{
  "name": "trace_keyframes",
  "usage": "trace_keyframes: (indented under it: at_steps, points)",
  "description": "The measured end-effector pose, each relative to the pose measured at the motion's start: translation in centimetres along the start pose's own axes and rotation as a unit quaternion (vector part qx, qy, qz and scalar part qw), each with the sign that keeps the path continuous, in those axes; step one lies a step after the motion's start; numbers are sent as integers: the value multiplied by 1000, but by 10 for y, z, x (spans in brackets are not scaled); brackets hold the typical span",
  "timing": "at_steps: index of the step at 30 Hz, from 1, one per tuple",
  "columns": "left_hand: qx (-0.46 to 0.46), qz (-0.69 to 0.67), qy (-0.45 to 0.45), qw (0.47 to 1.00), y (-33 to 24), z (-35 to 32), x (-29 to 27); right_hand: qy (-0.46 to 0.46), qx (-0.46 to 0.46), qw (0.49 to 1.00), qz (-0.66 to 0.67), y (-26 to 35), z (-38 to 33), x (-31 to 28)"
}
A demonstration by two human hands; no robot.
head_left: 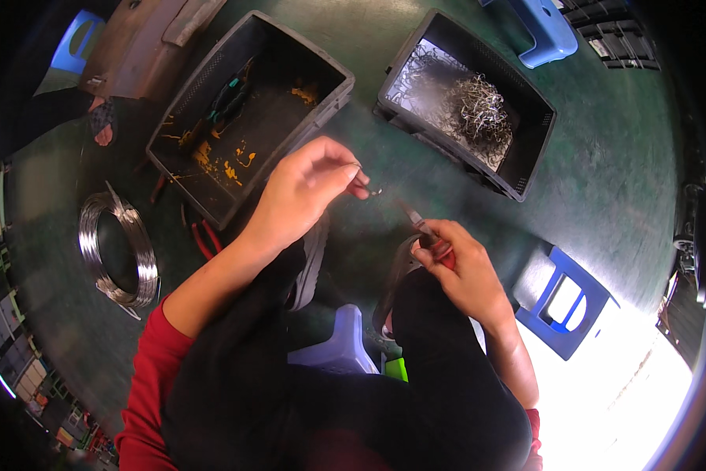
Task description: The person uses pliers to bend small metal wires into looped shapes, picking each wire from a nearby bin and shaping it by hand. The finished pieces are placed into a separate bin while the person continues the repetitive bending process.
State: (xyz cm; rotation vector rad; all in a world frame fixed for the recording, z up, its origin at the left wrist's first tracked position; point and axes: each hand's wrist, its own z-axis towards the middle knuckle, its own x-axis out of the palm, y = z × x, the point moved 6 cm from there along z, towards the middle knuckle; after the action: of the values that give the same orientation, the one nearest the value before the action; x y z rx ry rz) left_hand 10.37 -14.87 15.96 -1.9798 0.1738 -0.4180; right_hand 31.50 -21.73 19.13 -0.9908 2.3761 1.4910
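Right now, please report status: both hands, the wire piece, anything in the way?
Left hand pinches small wire piece. Right hand grips red-handled pliers, tips just short of the piece. Nothing between them.

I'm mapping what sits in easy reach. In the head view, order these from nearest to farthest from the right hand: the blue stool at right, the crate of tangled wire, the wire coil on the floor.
From the right hand, which grips red-handled pliers:
1. Blue stool, just to its right.
2. Crate of tangled wire, ahead and slightly right.
3. Wire coil, far on the left, beyond the left arm.
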Motion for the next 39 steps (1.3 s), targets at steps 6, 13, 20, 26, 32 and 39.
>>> trace_keyframes:
  at_steps: [6, 13, 20, 26, 32, 39]
  points:
    - [61, 73, -22, 995, -5, 2, 3, 6, 7, 999, 33, 3, 4, -6]
    - [355, 323, -69, 875, -40, -13, 30, 116, 53, 981, 145, 4, 0, -5]
    - [458, 377, -39, 804, -46, -19, 49, 158, 68, 968, 181, 1, -5, -4]
    - [486, 405, -9, 775, -46, -21, 53, 170, 69, 964, 193, -1, -8, -2]
    - [496, 427, 6, 756, -47, -25, 53, 171, 60, 965, 188, 0, -9, 1]
    - [510, 428, 14, 747, -47, -29, 50, 172, 47, 957, 230, -3, -9, 11]
